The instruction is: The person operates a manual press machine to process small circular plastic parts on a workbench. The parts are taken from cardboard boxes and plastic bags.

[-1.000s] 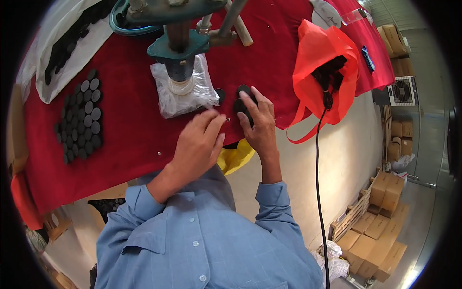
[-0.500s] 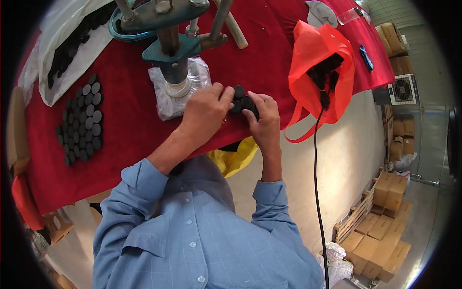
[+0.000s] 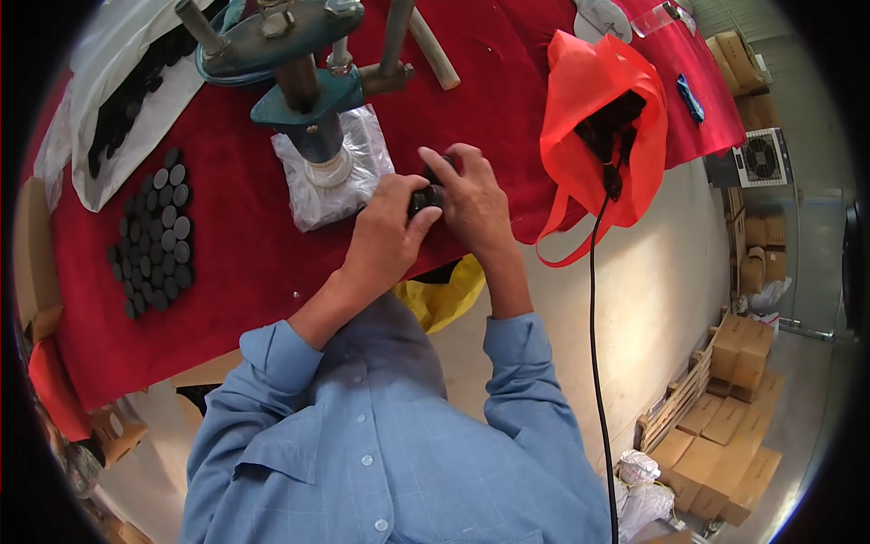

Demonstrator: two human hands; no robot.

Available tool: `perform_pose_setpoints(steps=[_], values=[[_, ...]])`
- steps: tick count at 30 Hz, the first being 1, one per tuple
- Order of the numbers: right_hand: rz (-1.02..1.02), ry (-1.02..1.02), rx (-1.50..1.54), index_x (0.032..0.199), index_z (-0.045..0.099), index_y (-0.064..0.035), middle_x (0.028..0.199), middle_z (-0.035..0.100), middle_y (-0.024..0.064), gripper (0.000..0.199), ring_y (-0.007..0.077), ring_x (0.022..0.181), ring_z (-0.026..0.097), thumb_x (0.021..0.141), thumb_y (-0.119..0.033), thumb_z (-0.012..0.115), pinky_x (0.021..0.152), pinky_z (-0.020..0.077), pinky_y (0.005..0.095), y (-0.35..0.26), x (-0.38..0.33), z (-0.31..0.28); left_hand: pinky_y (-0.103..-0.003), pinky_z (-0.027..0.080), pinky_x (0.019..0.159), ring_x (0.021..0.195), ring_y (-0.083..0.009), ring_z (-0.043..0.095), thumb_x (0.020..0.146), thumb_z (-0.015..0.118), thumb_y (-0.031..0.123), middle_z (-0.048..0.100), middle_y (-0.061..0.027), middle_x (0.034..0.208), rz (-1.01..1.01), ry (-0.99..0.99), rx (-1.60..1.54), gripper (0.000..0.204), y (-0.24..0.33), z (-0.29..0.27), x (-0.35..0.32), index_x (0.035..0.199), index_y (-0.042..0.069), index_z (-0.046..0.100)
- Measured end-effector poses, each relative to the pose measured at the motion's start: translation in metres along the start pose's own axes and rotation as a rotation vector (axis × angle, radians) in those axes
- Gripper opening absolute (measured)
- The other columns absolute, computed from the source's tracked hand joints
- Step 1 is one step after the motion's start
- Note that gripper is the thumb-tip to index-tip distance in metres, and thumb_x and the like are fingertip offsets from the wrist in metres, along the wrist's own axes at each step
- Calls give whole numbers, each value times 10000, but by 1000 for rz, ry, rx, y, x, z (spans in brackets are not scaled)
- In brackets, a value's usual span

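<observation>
My left hand (image 3: 388, 227) pinches a round black cap (image 3: 424, 201) between thumb and fingers, near the table's front edge. Close against it, my right hand (image 3: 473, 199) curls its fingers over another black round piece (image 3: 437, 170); the fingers cover much of it. Whether more pieces lie beneath the hands is hidden. Just beyond and to the left stands a green metal press (image 3: 313, 113), its lower end resting on a plastic-wrapped pad (image 3: 313, 204). Farther left, several black and grey round caps (image 3: 156, 231) lie grouped together on the red cloth (image 3: 236, 263).
An open white bag (image 3: 100, 168) with black pieces lies at the far left. To the right, an orange-red bag (image 3: 562, 100) holds dark items, and a black cable (image 3: 594, 363) hangs from it. A wooden stick (image 3: 433, 50) lies behind the press. Cardboard boxes (image 3: 716, 435) stand on the floor.
The left hand has lowered slightly and now pinches a cap. My right hand has shifted left and closed over the loose black pieces that showed between the hands before.
</observation>
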State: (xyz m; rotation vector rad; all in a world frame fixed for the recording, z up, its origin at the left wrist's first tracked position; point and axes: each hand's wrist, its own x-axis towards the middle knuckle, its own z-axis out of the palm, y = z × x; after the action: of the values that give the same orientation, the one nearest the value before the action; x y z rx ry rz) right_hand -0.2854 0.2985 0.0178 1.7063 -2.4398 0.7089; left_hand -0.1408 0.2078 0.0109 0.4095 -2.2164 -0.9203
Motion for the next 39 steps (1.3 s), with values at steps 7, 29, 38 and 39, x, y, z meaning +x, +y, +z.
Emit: perform_pose_setpoints(steps=[7,29,38,39], values=[[54,123,116,1187,606,-104,1135,564,131,308,325,982,603,888,-129,679,734,561,427,1,1,16,-284,540,847,1032,-154,634,1028,568,85,569,-107,1203,-489,-20,-1087,312,22,-34,-11,1314,9,469],[710,74,1731,1180,629,-18,1016,631,40,249,65,869,551,966,-129,687,573,426,219,-89,-64,-28,-262,478,828,889,-125,560,906,663,-6,554,-58,1042,-445,-22,-741,395,40,-42,-33,1272,25,518],[137,347,948,1097,701,4,1066,674,141,281,187,939,653,825,38,763,792,523,272,-97,-65,-35,-284,501,743,866,-168,581,797,660,-96,569,-131,1159,-80,-35,-488,444,47,-71,-31,1216,22,573],[141,348,948,1097,701,4,1066,674,141,281,187,939,653,825,38,763,792,523,272,-97,-65,-36,-288,512,732,877,-175,598,808,673,-85,584,-139,1151,-52,-43,-488,411,51,-77,-30,1197,21,592]])
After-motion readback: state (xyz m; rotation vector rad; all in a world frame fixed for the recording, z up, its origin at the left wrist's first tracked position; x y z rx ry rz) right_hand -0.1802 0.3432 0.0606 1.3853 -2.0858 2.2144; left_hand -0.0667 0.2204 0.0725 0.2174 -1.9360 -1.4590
